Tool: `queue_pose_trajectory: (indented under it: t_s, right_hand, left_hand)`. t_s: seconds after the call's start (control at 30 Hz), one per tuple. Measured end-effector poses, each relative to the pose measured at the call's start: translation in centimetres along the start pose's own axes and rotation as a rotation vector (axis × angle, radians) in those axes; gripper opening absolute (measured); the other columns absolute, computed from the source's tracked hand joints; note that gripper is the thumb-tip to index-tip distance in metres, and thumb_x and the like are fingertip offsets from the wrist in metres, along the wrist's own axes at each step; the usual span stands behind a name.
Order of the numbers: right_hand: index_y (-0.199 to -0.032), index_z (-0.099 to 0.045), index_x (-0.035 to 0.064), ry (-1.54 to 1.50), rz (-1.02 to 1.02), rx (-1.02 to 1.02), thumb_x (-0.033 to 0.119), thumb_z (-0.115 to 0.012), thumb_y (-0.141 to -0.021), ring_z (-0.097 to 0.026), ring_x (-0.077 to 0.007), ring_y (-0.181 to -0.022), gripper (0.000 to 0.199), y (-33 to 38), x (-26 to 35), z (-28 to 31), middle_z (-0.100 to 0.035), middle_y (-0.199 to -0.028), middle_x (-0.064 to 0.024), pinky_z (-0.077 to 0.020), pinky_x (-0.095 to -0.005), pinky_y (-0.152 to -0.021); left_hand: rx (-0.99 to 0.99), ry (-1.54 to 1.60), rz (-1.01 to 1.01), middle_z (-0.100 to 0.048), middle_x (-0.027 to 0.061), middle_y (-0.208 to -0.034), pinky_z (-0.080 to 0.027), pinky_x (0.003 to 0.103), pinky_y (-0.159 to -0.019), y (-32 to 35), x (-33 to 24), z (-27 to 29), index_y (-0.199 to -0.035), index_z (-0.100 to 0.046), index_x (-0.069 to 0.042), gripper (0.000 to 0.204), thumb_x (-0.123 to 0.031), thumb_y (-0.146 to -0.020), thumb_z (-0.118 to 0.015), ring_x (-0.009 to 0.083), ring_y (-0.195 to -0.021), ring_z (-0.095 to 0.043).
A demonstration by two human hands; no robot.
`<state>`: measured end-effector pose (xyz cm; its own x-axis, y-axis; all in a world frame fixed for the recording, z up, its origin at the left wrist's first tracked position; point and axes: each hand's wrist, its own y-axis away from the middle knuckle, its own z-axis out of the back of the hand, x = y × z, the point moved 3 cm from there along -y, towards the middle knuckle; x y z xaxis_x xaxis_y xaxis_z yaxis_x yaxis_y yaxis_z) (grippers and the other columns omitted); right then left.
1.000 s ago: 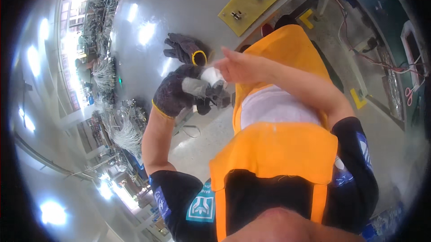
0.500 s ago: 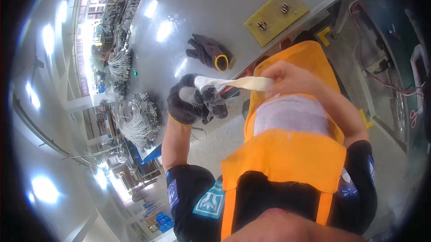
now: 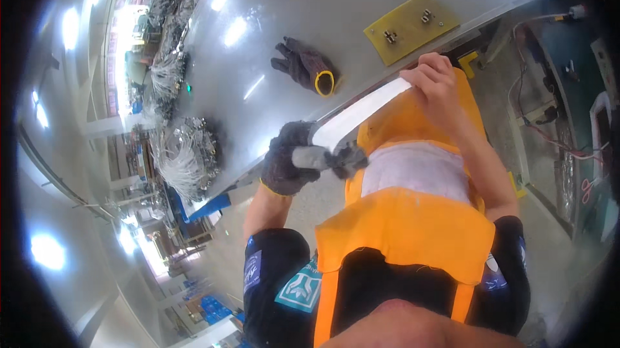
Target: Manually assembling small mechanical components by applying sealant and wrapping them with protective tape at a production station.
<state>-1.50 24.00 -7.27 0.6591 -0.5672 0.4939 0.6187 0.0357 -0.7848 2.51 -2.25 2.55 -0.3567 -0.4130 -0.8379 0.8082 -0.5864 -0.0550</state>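
My left hand (image 3: 292, 158) wears a dark knit glove with a yellow cuff. Its fingers are bunched and slightly blurred, with a pale grey band (image 3: 310, 157) across part of them. A long white strip (image 3: 361, 114), like tape or cloth, runs taut from this glove up to my right hand (image 3: 434, 78). That bare right hand pinches the strip's far end between curled fingers, beside the table's edge. On the grey table, just beyond the strip, lies an unworn dark glove (image 3: 306, 65) with a yellow-rimmed opening.
A yellow board (image 3: 411, 29) with small metal parts lies near the table edge (image 3: 504, 12). Bundles of pale wires (image 3: 177, 160) lie at the left. To the right stand a green surface with red cables (image 3: 549, 115) and red-handled scissors (image 3: 586, 189). My orange apron (image 3: 407, 219) hangs below my hands.
My right hand has moved away and up to the right, and a longer stretch of strip shows flat and taut. The gloved left hand has moved slightly right and down.
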Motion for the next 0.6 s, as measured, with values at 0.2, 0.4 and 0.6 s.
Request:
queue_pose_trajectory:
  t_s: [0.2,0.4,0.6]
  right_hand:
    - [-0.080,-0.062,0.0059,0.023,0.011,0.029,-0.003,-0.058,-0.059,-0.052,-0.0230,-0.076,0.023,-0.5,0.0,-0.5,-0.057,-0.069,-0.0041,-0.0390,-0.0344,-0.069]
    - [-0.080,-0.063,0.0086,0.117,0.046,0.060,-0.002,-0.060,-0.059,-0.052,-0.0216,-0.077,0.024,-1.5,-1.5,0.6,-0.055,-0.067,-0.0028,-0.0365,-0.0343,-0.073]
    - [-0.073,-0.060,0.0092,0.097,0.152,0.150,0.004,-0.063,-0.059,-0.050,-0.0211,-0.074,0.016,-2.1,-1.1,-0.2,-0.051,-0.063,-0.0025,-0.0349,-0.0352,-0.070]
  left_hand:
    - [-0.004,0.357,0.599,-0.062,0.0070,-0.091,-0.045,0.027,-0.077,-2.1,-1.7,-1.5,-0.099,-0.060,0.003,0.039,-0.007,-0.063,-0.070,0.0147,-0.085,-0.057]
    - [-0.058,0.696,0.466,-0.061,0.0065,-0.098,-0.040,0.025,-0.085,-2.5,-2.7,-2.1,-0.106,-0.059,0.002,0.039,-0.009,-0.070,-0.067,0.0127,-0.092,-0.054]
    - [-0.338,0.757,0.245,-0.060,0.0086,-0.099,-0.040,0.025,-0.085,-3.4,0.5,-3.2,-0.104,-0.059,0.001,0.036,-0.019,-0.075,-0.066,0.0139,-0.093,-0.055]
